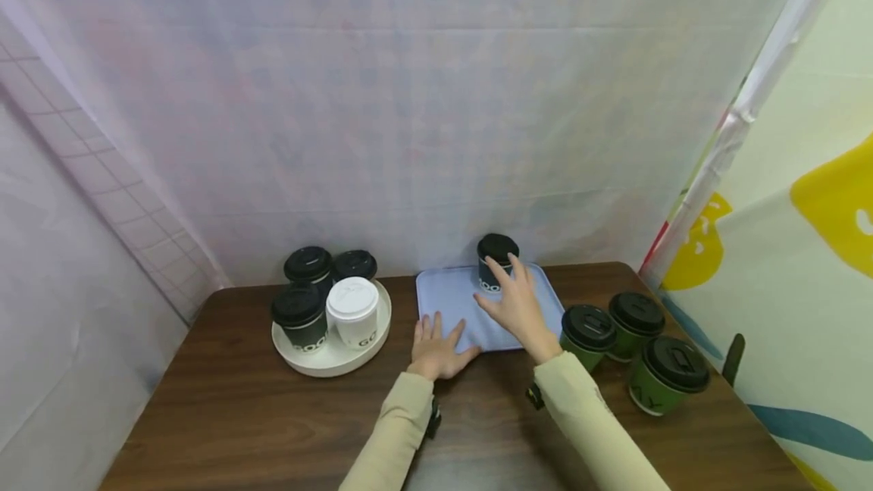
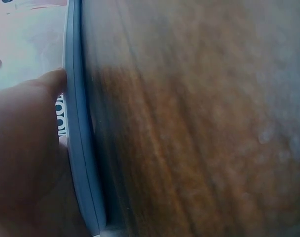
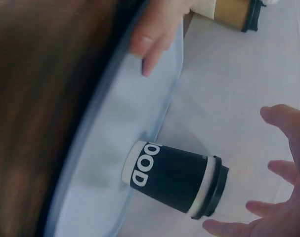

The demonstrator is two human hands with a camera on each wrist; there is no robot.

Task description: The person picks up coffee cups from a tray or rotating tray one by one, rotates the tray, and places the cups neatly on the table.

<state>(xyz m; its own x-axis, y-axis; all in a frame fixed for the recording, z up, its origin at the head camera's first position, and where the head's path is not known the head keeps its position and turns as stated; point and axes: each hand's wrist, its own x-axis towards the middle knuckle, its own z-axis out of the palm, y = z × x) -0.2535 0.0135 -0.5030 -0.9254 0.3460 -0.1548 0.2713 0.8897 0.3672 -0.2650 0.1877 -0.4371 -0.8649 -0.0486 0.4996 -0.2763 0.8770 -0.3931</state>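
Note:
A black paper cup point(image 1: 496, 247) with a black lid and white lettering stands upright on a light blue rectangular tray point(image 1: 443, 294). My right hand point(image 1: 521, 309) hovers by this cup with fingers spread. In the right wrist view, a gap separates those fingers from the cup point(image 3: 172, 175). Over the tray's front left edge lies my left hand point(image 1: 439, 351), fingers straight and spread. The left wrist view shows that hand point(image 2: 26, 143) against the tray's side point(image 2: 80, 148), gripping nothing.
To the left, a round white tray point(image 1: 329, 371) bears several lidded cups, including a white cup point(image 1: 355, 318) at its front right. Beside my right forearm are three green cups with black lids, the nearest green cup point(image 1: 651, 386) by the wooden table's point(image 1: 273, 430) right edge. A cloth curtain point(image 1: 409, 135) hangs behind.

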